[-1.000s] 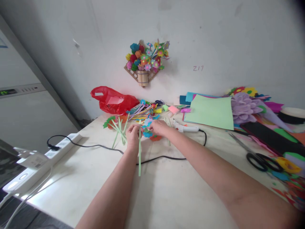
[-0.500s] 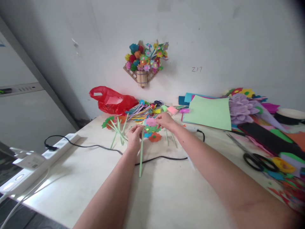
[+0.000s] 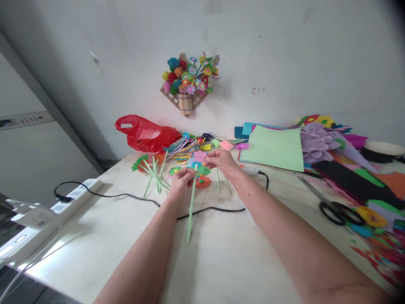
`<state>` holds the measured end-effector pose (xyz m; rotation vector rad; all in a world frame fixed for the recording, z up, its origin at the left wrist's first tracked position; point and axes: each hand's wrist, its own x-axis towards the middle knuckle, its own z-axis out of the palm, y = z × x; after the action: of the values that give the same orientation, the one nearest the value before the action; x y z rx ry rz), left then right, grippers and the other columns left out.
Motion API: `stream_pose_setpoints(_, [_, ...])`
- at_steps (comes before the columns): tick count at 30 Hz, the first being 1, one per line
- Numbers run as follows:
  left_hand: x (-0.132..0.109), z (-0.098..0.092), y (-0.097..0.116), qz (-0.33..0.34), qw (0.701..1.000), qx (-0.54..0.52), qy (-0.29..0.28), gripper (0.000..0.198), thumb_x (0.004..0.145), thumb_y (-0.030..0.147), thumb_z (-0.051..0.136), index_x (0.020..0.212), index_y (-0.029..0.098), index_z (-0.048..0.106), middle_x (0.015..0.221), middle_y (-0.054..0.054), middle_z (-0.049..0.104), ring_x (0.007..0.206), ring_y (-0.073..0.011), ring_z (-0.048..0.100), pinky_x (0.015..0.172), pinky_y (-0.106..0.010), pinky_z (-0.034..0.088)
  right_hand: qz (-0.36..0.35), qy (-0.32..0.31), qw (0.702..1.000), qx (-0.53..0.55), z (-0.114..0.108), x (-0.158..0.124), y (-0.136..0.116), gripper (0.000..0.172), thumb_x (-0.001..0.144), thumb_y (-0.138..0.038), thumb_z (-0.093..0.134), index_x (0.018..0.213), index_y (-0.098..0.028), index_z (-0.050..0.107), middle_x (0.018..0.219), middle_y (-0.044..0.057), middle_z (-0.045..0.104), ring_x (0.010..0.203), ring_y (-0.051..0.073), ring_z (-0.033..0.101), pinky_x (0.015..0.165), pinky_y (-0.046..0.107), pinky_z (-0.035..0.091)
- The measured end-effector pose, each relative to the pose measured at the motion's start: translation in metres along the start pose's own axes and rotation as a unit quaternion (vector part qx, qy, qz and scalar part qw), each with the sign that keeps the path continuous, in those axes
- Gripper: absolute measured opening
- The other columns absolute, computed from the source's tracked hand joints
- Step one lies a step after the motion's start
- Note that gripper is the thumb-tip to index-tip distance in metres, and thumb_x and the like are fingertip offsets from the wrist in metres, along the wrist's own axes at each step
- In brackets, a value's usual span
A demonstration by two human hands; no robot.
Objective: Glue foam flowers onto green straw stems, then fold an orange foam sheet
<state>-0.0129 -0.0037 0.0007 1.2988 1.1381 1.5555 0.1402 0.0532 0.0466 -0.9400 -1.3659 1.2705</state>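
Observation:
My left hand (image 3: 181, 179) pinches the top of a pale green paper stem (image 3: 191, 211) that hangs down toward me over the table. My right hand (image 3: 221, 161) is closed on a pink foam flower (image 3: 200, 156) at the stem's upper end, fingertips close to those of the left. Just below the hands lie green, blue and orange foam flowers (image 3: 202, 181). More green stems (image 3: 154, 174) lie fanned out to the left.
A black cable (image 3: 126, 195) crosses the table from a white power strip (image 3: 68, 198) at the left. Red plastic bag (image 3: 145, 134) and a pile of coloured sticks at the back. Foam sheets (image 3: 275, 147), scissors (image 3: 335, 207) and scraps fill the right side. A flower bouquet (image 3: 188, 78) hangs on the wall.
My right hand lifted a pink flower from the pile and brought it to the top of the stem. The stem tilted slightly, and the glue gun is now hidden behind my right arm.

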Motion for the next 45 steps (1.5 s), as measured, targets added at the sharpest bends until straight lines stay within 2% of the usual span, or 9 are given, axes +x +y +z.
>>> stream_pose_setpoints(5, [-0.001, -0.001, -0.001, -0.006, 1.000, 0.014, -0.009, 0.017, 0.068, 0.032, 0.063, 0.061, 0.016, 0.061, 0.049, 0.001, 0.054, 0.044, -0.0074, 0.037, 0.044, -0.022, 0.026, -0.062, -0.010, 0.993, -0.095, 0.000, 0.001, 0.000, 0.005, 0.066, -0.015, 0.064, 0.066, -0.015, 0.059, 0.052, -0.002, 0.060, 0.051, 0.012, 0.061, 0.043, 0.019, 0.044])
stream_pose_setpoints(9, [-0.002, 0.000, 0.001, -0.004, 1.000, 0.020, -0.009, 0.018, 0.068, 0.032, 0.062, 0.062, 0.016, 0.063, 0.054, 0.000, 0.058, 0.044, -0.0074, 0.039, 0.045, -0.022, 0.028, -0.096, -0.024, 0.986, -0.137, 0.001, 0.000, 0.001, 0.006, 0.065, -0.019, 0.065, 0.064, -0.014, 0.061, 0.050, -0.003, 0.058, 0.047, 0.010, 0.057, 0.046, 0.020, 0.043])
stream_pose_setpoints(13, [0.000, 0.000, 0.001, -0.017, 1.000, -0.010, 0.003, 0.015, 0.065, 0.031, 0.063, 0.062, 0.016, 0.063, 0.063, -0.001, 0.063, 0.047, -0.0074, 0.043, 0.047, -0.022, 0.031, -0.119, -0.033, 0.977, -0.172, 0.002, 0.002, 0.006, 0.001, 0.066, -0.015, 0.062, 0.066, -0.014, 0.063, 0.050, -0.003, 0.057, 0.048, 0.010, 0.056, 0.049, 0.020, 0.043])
stream_pose_setpoints(17, [0.005, -0.001, -0.003, -0.027, 0.998, -0.050, 0.018, 0.011, 0.062, 0.027, 0.066, 0.060, 0.016, 0.063, 0.055, 0.002, 0.056, 0.047, -0.0070, 0.043, 0.048, -0.021, 0.032, -0.142, -0.036, 0.968, -0.206, 0.002, 0.003, 0.009, 0.008, 0.067, -0.013, 0.059, 0.070, -0.013, 0.066, 0.054, -0.002, 0.060, 0.052, 0.010, 0.056, 0.054, 0.022, 0.044])
stream_pose_setpoints(23, [0.006, 0.000, -0.005, -0.011, 0.998, -0.060, 0.014, 0.007, 0.061, 0.023, 0.065, 0.059, 0.016, 0.065, 0.062, 0.000, 0.058, 0.054, -0.0083, 0.046, 0.053, -0.021, 0.036, -0.176, -0.030, 0.951, -0.254, 0.003, 0.002, 0.009, 0.015, 0.065, -0.009, 0.056, 0.071, -0.014, 0.069, 0.060, 0.000, 0.064, 0.058, 0.011, 0.056, 0.056, 0.022, 0.042])
stream_pose_setpoints(39, [0.008, -0.002, -0.008, 0.005, 0.999, -0.042, 0.011, 0.007, 0.062, 0.023, 0.064, 0.058, 0.017, 0.063, 0.057, 0.001, 0.055, 0.055, -0.0095, 0.046, 0.056, -0.023, 0.036, -0.193, -0.072, 0.930, -0.304, 0.002, 0.004, 0.013, 0.014, 0.067, -0.011, 0.058, 0.074, -0.014, 0.069, 0.061, 0.000, 0.064, 0.055, 0.009, 0.052, 0.053, 0.019, 0.038])
stream_pose_setpoints(42, [0.007, -0.001, -0.006, 0.004, 0.999, -0.035, 0.017, 0.008, 0.060, 0.024, 0.064, 0.056, 0.017, 0.062, 0.059, 0.001, 0.055, 0.054, -0.0087, 0.044, 0.055, -0.023, 0.036, -0.207, -0.070, 0.919, -0.329, 0.000, 0.003, 0.013, 0.016, 0.067, -0.013, 0.059, 0.079, -0.016, 0.069, 0.069, 0.001, 0.067, 0.060, 0.010, 0.055, 0.059, 0.021, 0.041])
stream_pose_setpoints(45, [0.006, 0.001, -0.002, 0.003, 1.000, -0.022, 0.022, 0.008, 0.060, 0.024, 0.064, 0.056, 0.017, 0.062, 0.063, 0.001, 0.057, 0.053, -0.0084, 0.044, 0.054, -0.023, 0.036, -0.224, -0.068, 0.902, -0.364, -0.001, 0.000, 0.010, 0.029, 0.065, -0.012, 0.060, 0.093, -0.019, 0.066, 0.087, 0.000, 0.069, 0.068, 0.012, 0.059, 0.066, 0.023, 0.044])
